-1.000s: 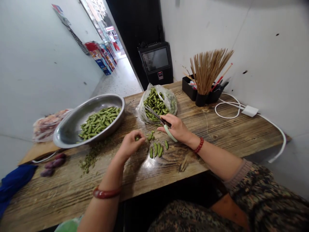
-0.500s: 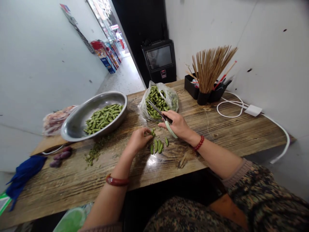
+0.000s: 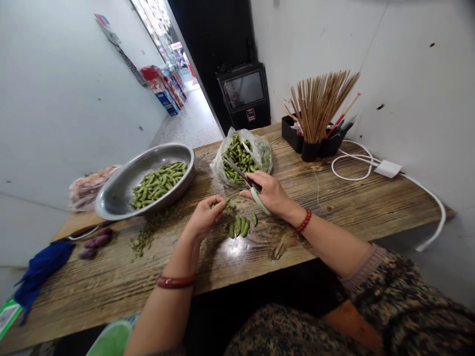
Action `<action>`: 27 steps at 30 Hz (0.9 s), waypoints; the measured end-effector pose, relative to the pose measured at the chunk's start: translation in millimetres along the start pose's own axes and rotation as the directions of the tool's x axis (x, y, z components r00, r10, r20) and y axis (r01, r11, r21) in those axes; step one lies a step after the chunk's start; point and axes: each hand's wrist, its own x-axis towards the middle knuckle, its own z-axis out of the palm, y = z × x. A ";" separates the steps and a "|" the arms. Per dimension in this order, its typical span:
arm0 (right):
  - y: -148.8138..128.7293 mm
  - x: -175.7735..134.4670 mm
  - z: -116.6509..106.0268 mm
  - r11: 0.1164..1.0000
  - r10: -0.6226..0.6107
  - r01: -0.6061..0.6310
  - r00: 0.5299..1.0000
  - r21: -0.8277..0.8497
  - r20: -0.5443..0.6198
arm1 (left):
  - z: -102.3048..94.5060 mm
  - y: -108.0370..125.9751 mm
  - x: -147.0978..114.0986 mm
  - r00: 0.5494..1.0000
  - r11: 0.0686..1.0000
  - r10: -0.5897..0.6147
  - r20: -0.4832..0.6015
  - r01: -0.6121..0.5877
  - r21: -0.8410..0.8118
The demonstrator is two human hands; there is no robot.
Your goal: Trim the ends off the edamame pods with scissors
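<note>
My left hand [image 3: 207,215] pinches a green edamame pod [image 3: 227,200], whose tip sticks out past the thumb and finger. Wrapped round a pair of scissors [image 3: 256,193] with pale green handles is my right hand [image 3: 270,192]; the blades point up and left, in front of the plastic bag. Several loose edamame pods [image 3: 238,225] lie on the wood between and below my hands. Behind them stands a clear plastic bag [image 3: 264,154] full of pods. To the left, a steel basin [image 3: 111,198] holds a heap of pods [image 3: 159,184].
Trimmed green scraps [image 3: 143,240] lie below the basin, near some purple bulbs [image 3: 97,241]. A blue cloth [image 3: 44,267] hangs at the table's left. A black holder [image 3: 310,151] of wooden skewers [image 3: 322,106] and a white cable [image 3: 349,178] occupy the right side.
My left hand has drawn back a little to the left and lifted, with a pod in its fingers. The right hand and scissors stay nearly in place.
</note>
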 end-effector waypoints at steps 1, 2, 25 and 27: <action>-0.5 -0.1 0.1 1.000 0.003 -0.003 1.000 0.004 0.000 | 1.2 1.9 -1.9 1.000 0.997 -0.020 0.014 0.021 -0.080; -0.7 -0.2 0.4 1.000 0.005 -0.005 1.000 0.010 0.002 | 2.4 3.7 -3.2 0.999 0.989 -0.029 0.027 0.032 -0.148; -14.9 0.2 4.2 0.926 0.218 -0.258 0.961 0.274 0.169 | 19.8 20.9 1.5 0.947 0.923 0.306 0.096 -0.319 0.213; -14.1 0.8 4.1 0.899 0.277 -0.316 0.947 0.305 0.163 | 14.1 20.1 2.0 0.940 0.909 0.285 0.186 -0.327 0.258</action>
